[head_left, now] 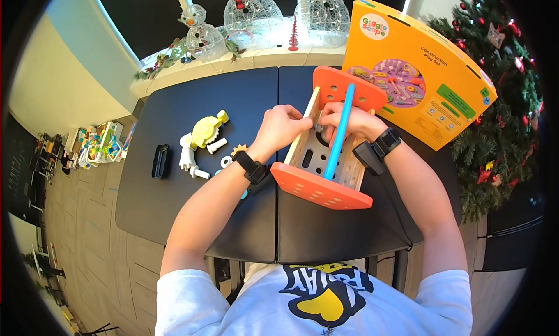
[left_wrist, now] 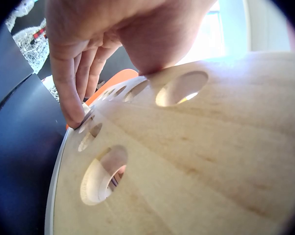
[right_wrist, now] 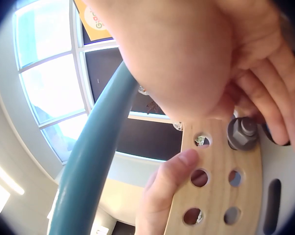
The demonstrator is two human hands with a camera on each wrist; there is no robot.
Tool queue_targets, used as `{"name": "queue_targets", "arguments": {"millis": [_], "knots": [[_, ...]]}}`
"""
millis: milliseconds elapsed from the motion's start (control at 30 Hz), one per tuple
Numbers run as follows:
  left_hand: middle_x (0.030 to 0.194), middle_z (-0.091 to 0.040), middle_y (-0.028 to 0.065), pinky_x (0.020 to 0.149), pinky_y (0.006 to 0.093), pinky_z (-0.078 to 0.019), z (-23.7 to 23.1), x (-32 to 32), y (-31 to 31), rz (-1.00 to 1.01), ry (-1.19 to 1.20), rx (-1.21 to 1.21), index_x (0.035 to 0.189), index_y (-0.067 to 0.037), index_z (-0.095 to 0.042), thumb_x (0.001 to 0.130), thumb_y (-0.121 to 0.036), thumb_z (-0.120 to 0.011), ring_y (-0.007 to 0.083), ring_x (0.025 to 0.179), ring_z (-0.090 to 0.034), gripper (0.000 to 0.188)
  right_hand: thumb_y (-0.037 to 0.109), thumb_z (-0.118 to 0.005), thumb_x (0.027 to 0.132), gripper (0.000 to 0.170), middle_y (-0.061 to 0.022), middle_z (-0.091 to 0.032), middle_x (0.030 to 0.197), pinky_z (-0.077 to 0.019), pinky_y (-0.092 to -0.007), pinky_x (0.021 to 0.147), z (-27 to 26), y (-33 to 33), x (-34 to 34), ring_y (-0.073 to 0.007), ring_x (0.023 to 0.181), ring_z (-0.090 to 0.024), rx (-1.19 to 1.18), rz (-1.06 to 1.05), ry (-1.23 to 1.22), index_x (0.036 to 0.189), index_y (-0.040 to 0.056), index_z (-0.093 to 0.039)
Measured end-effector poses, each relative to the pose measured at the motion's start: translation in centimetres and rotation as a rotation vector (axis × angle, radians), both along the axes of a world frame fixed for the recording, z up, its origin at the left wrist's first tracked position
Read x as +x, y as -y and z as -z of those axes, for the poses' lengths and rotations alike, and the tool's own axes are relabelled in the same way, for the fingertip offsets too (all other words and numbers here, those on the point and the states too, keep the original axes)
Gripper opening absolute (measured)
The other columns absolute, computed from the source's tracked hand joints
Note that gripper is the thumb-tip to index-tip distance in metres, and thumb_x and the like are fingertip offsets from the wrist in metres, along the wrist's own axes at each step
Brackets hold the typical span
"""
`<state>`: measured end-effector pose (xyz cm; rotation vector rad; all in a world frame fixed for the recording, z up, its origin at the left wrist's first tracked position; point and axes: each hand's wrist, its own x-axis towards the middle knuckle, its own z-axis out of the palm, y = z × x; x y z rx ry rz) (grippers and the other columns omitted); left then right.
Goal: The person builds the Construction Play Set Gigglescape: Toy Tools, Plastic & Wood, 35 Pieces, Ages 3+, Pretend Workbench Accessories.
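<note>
Pinching the pierced wooden side panel, my left hand sets its thumb over the top edge on the inside and its fingers on the outer face, a narrow grip closed on the wood. I take it that this steadies the panel and backs it from outside. My right hand reaches down into the toy toolbox from the right, passing by the blue bar, with its fingers beside a grey nut on a bolt end that sticks out from the panel's inner face. I cannot tell whether those fingers pinch the nut or only lie close to it. That side of the panel is probably why this hand has to work inside, above the grey floor.

The toolbox is right in front of me on the dark table, one orange end near me and the other far, perhaps so that both hands can meet at its left wall. Loose pieces, among them a yellow-green toy part, lie to the left, seemingly set out within reach. Far right, the orange box stands out of the way behind the toolbox.
</note>
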<state>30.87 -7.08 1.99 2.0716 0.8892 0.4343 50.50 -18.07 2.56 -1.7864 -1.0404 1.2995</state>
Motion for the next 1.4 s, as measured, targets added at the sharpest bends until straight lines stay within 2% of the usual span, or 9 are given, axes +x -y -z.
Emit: {"name": "queue_targets", "arguments": {"millis": [100, 200, 400, 600, 700, 900, 1000, 1200, 1400], "knots": [[0.098, -0.078, 0.0208, 0.089, 0.0371, -0.0585, -0.2, 0.0, 0.0, 0.011, -0.027, 0.011, 0.107, 0.006, -0.076, 0.081, -0.038, -0.075, 0.0277, 0.093, -0.077, 0.051, 0.030, -0.074, 0.093, 0.029, -0.0084, -0.073, 0.079, -0.0535, -0.0279, 0.051, 1.5, -0.5, 0.8, -0.0162, 0.061, -0.072, 0.008, -0.081, 0.129, 0.098, 0.0026, -0.065], [0.096, -0.078, 0.0230, 0.090, 0.0384, -0.0594, 0.0, 0.0, 0.1, -0.009, 0.006, -0.003, 0.101, 0.006, -0.077, 0.078, -0.039, -0.078, 0.0319, 0.092, -0.077, 0.050, 0.030, -0.075, 0.094, 0.030, -0.0064, -0.073, 0.078, -0.0516, -0.0271, 0.050, 1.8, -0.6, 1.1, -0.0145, 0.061, -0.071, 0.020, -0.141, 0.182, 0.099, 0.0027, -0.065], [0.095, -0.078, 0.0224, 0.089, 0.0380, -0.0595, 0.1, 0.0, 0.0, -0.009, 0.012, -0.003, 0.101, 0.005, -0.077, 0.078, -0.039, -0.078, 0.0312, 0.092, -0.077, 0.049, 0.030, -0.065, 0.102, 0.031, -0.0105, -0.073, 0.079, -0.0543, -0.0283, 0.051, 1.2, -0.8, 1.2, -0.0189, 0.062, -0.073, -0.042, -0.195, 0.089, 0.096, -0.0003, -0.066], [0.096, -0.078, 0.0222, 0.089, 0.0378, -0.0596, -0.2, -0.1, 0.2, 0.002, 0.019, -0.015, 0.101, 0.006, -0.077, 0.079, -0.038, -0.078, 0.0307, 0.093, -0.077, 0.050, 0.033, -0.062, 0.102, 0.035, -0.0126, -0.072, 0.080, -0.0555, -0.0293, 0.051, 1.1, -0.4, 1.3, -0.0223, 0.062, -0.074, -0.023, -0.103, -0.055, 0.099, -0.0017, -0.065], [0.097, -0.078, 0.0226, 0.090, 0.0381, -0.0595, -0.2, -0.1, 0.1, 0.003, 0.001, -0.004, 0.102, 0.006, -0.077, 0.079, -0.038, -0.078, 0.0314, 0.094, -0.077, 0.050, 0.032, -0.067, 0.099, 0.033, -0.0119, -0.071, 0.080, -0.0550, -0.0282, 0.051, 0.3, -0.3, 0.4, -0.0207, 0.061, -0.073, -0.010, -0.001, -0.026, 0.100, -0.0007, -0.065], [0.099, -0.078, 0.0208, 0.090, 0.0369, -0.0582, -0.2, 0.0, 0.0, 0.005, -0.036, 0.004, 0.107, 0.006, -0.076, 0.082, -0.038, -0.076, 0.0273, 0.094, -0.077, 0.051, 0.033, -0.076, 0.095, 0.035, -0.0085, -0.072, 0.078, -0.0515, -0.0255, 0.051, 0.7, -0.2, 0.4, -0.0158, 0.059, -0.070, 0.004, -0.153, 0.192, 0.103, 0.0002, -0.066], [0.097, -0.078, 0.0237, 0.091, 0.0389, -0.0591, -0.3, 0.0, 0.1, 0.002, -0.008, -0.002, 0.103, 0.006, -0.077, 0.078, -0.040, -0.077, 0.0329, 0.095, -0.077, 0.052, 0.035, -0.071, 0.099, 0.036, -0.0076, -0.073, 0.077, -0.0501, -0.0259, 0.050, 1.2, -0.6, 0.9, -0.0144, 0.057, -0.069, -0.020, -0.216, 0.175, 0.103, -0.0003, -0.065], [0.097, -0.078, 0.0230, 0.090, 0.0383, -0.0593, -0.5, -0.1, 0.2, 0.006, -0.012, -0.015, 0.103, 0.006, -0.077, 0.079, -0.039, -0.078, 0.0315, 0.094, -0.077, 0.051, 0.035, -0.060, 0.106, 0.036, -0.0071, -0.069, 0.070, -0.0441, -0.0267, 0.044, 1.7, -0.7, 1.0, -0.0136, 0.053, -0.065, -0.085, -0.163, 0.032, 0.093, 0.0022, -0.065], [0.097, -0.078, 0.0227, 0.090, 0.0379, -0.0595, -0.1, -0.1, 0.0, 0.013, -0.005, -0.011, 0.103, 0.006, -0.077, 0.079, -0.039, -0.078, 0.0308, 0.094, -0.077, 0.051, 0.037, -0.066, 0.102, 0.036, -0.0057, -0.067, 0.069, -0.0406, -0.0255, 0.043, 0.3, -0.4, 0.4, -0.0117, 0.049, -0.059, -0.062, -0.071, -0.003, 0.095, 0.0026, -0.064]]}}
